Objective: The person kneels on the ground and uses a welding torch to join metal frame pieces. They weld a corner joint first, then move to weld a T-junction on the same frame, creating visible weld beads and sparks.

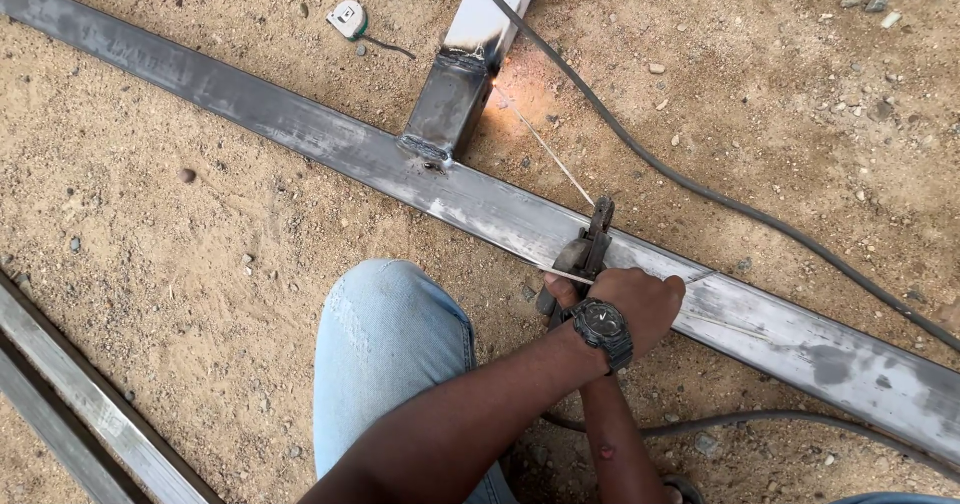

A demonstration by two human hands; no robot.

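Both hands (625, 299) grip (tightly) electrode holder (585, 252)

1. No packages, signs or screens show anywhere on the sandy ground.
2. The one thing that may count as a label: the tape measure (348, 19), lying near the far edge of the ground left of the white post, has a small round pale face with a greenish patch on it; whether that patch is a sticker cannot be told.
3. The wristwatch (602, 325) has a dark round dial, too small to read as a screen.
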